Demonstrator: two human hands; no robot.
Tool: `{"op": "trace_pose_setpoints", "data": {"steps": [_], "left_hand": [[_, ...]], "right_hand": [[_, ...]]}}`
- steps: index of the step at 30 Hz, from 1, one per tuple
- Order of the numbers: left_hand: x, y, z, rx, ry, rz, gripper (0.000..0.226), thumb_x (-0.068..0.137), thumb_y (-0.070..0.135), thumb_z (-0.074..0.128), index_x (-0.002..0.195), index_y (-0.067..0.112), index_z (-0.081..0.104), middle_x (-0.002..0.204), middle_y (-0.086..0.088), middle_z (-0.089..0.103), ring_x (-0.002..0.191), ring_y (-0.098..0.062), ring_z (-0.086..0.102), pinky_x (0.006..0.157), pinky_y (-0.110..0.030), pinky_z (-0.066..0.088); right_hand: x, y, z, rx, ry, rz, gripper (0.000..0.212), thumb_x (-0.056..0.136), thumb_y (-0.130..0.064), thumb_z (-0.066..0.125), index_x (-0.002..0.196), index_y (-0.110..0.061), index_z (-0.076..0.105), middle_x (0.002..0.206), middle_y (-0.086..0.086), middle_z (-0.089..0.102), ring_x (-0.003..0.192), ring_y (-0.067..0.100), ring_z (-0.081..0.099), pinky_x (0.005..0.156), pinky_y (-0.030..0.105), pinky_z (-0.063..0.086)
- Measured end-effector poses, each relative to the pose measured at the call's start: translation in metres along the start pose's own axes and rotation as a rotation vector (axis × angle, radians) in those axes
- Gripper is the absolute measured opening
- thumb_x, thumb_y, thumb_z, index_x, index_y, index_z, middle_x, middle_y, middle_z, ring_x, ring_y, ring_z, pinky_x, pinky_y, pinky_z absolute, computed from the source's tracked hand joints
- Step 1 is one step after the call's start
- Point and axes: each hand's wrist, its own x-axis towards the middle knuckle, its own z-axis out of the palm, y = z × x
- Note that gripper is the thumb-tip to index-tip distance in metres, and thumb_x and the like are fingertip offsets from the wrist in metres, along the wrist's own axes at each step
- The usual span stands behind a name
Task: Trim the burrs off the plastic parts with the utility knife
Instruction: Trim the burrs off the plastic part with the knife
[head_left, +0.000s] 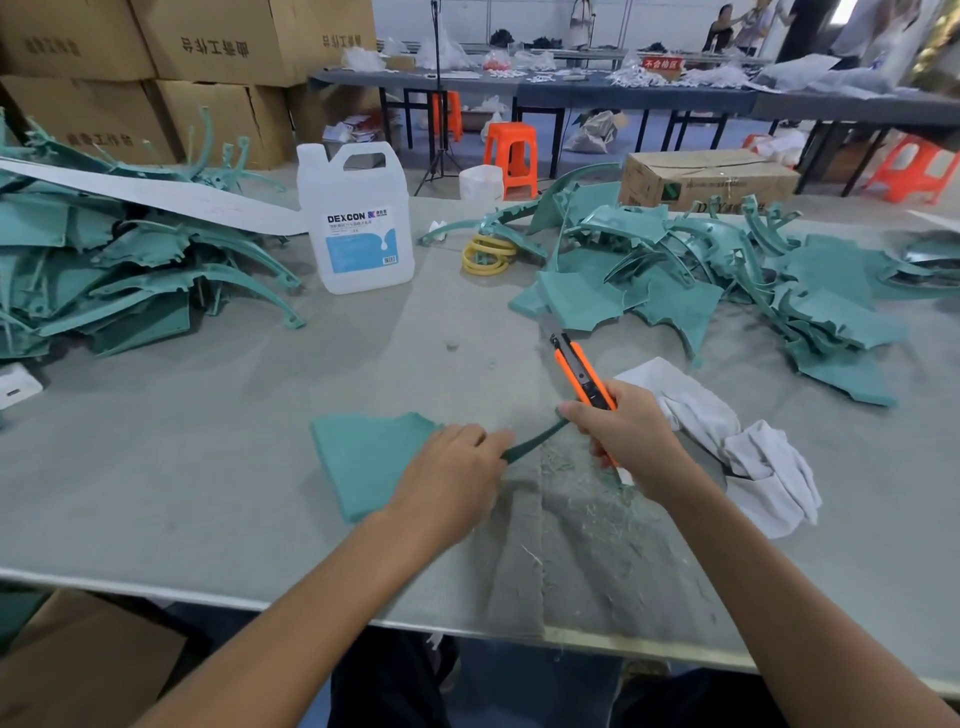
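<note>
Gripping the orange utility knife (576, 366) in your right hand (628, 431), you hold it with the blade out and pointing away from you, toward a heap of parts (727, 280) on the right. The grip is wrapped tight round the handle, and a fingertip of that hand touches the far end of a thin curved strip. The strip belongs to the teal plastic part (363, 457), which lies flat on the grey bench (208, 467) just in front of you. Your left hand (452, 467) rests on the part's right edge, its grip curled narrow over the near end of the strip.

Pale shavings (587, 514) litter the bench below and between your hands. A crumpled white cloth (753, 457) lies just beside your right hand. A second stack of teal parts (130, 270) sits at far left, well apart from the one you hold. Between the two heaps stand a white jug (358, 228) labelled DEXCON and a few yellow rings (485, 254). Cardboard boxes (208, 47) are stacked behind the bench at left, and an orange stool (511, 156) stands on the floor beyond.
</note>
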Motion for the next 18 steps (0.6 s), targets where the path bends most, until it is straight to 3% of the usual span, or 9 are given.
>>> {"op": "trace_pose_setpoints", "data": {"steps": [3,6,8,11,14,18], "left_hand": [[-0.005,-0.026,-0.008,-0.086,0.075,-0.063,0.052,0.092,0.049,0.056,0.138,0.025,0.050,0.134,-0.006,0.055,0.126,-0.030,0.050,0.106,-0.040,0.035],[-0.013,-0.060,-0.009,-0.022,-0.189,-0.263,0.090,0.074,0.086,0.044,0.149,0.039,0.026,0.155,-0.005,0.030,0.144,-0.026,0.026,0.114,-0.046,0.020],[-0.018,-0.071,-0.003,-0.009,-0.289,-0.307,0.101,0.066,0.097,0.037,0.150,0.043,0.023,0.153,-0.001,0.029,0.143,-0.022,0.022,0.112,-0.046,0.017],[-0.017,-0.076,0.001,-0.037,-0.247,-0.333,0.109,0.057,0.106,0.028,0.147,0.045,0.031,0.145,0.003,0.037,0.137,-0.018,0.026,0.109,-0.041,0.016],[-0.014,-0.078,-0.001,-0.037,-0.252,-0.323,0.116,0.051,0.107,0.032,0.148,0.042,0.029,0.142,0.004,0.042,0.134,-0.020,0.033,0.110,-0.041,0.021],[-0.017,-0.067,0.000,-0.078,-0.228,-0.362,0.109,0.052,0.105,0.038,0.141,0.043,0.030,0.124,0.002,0.046,0.118,-0.023,0.042,0.102,-0.039,0.032]], "right_hand": [[0.008,-0.005,-0.011,-0.109,0.047,-0.023,0.030,0.087,-0.025,0.076,0.083,-0.003,0.055,0.061,0.002,0.054,0.047,0.015,0.050,0.046,0.031,0.048],[0.015,-0.012,-0.019,-0.225,0.077,-0.044,0.029,0.088,-0.028,0.075,0.090,-0.004,0.059,0.064,0.003,0.055,0.047,0.013,0.053,0.046,0.028,0.049],[0.017,-0.017,-0.021,-0.310,0.078,-0.075,0.027,0.088,-0.032,0.074,0.087,-0.010,0.058,0.064,0.001,0.055,0.051,0.014,0.054,0.048,0.029,0.050],[0.018,-0.026,-0.022,-0.405,0.077,-0.109,0.026,0.089,-0.037,0.072,0.084,-0.017,0.056,0.068,0.004,0.057,0.061,0.023,0.060,0.053,0.038,0.055],[0.016,-0.038,-0.021,-0.484,0.082,-0.154,0.027,0.091,-0.038,0.071,0.085,-0.016,0.055,0.073,0.010,0.060,0.070,0.031,0.062,0.063,0.046,0.054],[-0.006,-0.049,-0.015,-0.562,0.172,-0.293,0.019,0.098,-0.047,0.058,0.088,-0.031,0.053,0.064,-0.007,0.055,0.054,0.006,0.051,0.052,0.029,0.032]]}}
